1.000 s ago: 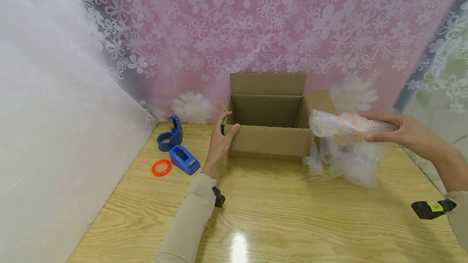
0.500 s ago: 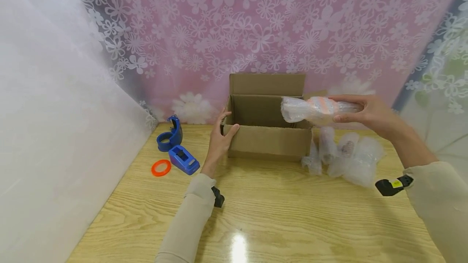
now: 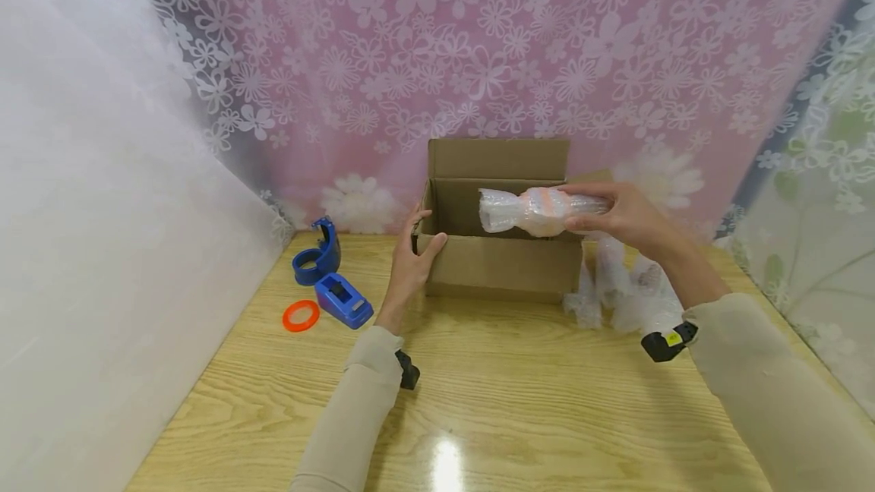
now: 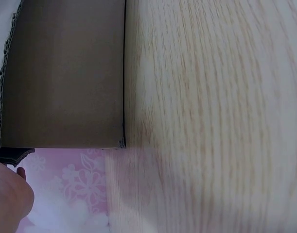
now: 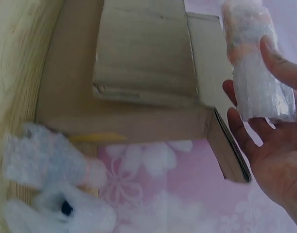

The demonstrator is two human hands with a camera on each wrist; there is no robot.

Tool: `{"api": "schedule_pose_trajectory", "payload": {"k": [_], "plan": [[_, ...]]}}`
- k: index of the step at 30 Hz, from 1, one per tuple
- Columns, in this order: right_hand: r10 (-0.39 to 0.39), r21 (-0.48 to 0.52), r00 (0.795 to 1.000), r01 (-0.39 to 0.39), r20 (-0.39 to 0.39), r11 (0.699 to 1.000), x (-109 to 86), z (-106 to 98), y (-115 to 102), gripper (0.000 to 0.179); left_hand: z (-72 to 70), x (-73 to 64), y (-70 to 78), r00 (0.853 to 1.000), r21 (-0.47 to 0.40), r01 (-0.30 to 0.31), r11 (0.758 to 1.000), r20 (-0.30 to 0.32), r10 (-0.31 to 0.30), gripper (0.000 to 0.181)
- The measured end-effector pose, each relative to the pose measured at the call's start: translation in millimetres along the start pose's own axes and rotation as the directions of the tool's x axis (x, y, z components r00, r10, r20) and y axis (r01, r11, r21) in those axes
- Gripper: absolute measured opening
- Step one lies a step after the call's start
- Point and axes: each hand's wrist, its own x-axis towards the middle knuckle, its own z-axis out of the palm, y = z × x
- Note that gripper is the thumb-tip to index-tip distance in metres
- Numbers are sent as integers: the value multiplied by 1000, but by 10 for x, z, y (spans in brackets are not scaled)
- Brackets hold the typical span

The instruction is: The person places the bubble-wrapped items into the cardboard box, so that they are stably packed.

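Observation:
An open cardboard box [image 3: 506,268] stands on the table near the curtain, its flaps spread. My left hand [image 3: 412,260] grips the box's front left corner, thumb over the front flap. In the left wrist view the box's side [image 4: 65,77] fills the upper left. Over the box opening, my right hand [image 3: 625,215] holds a bubble-wrapped bundle [image 3: 506,209] with orange bands around its middle, lying sideways. The right wrist view shows thumb and fingers around the lower end of the bubble-wrapped bundle [image 5: 257,82]; what is inside the wrap is hidden.
Several bubble-wrapped things [image 3: 632,287] lie right of the box, partly behind my right forearm. At the left are a blue tape dispenser [image 3: 344,300], a blue tape gun [image 3: 317,257] and an orange ring [image 3: 301,316]. A floral curtain [image 3: 478,59] hangs behind.
My right hand has carried the bubble-wrapped bundle leftward from beside the box to over its opening. My left hand has stayed on the box corner.

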Motion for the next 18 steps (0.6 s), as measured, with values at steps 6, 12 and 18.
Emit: {"api": "schedule_pose_trajectory", "payload": {"k": [6,12,18], "plan": [[-36,-41,999,35,-28,999,148,202,-35,60,-15,13,4,1000,-3,-1,1000,-6,1,55],[-54,-142,995,42,-87,989,270,362,-19,54,0,8,1,1000,-11,-10,1000,-18,9,56],[-15,-143,998,7,-54,990,367,463,13,61,13,13,-10,1000,-24,15,1000,-20,-15,57]]}}
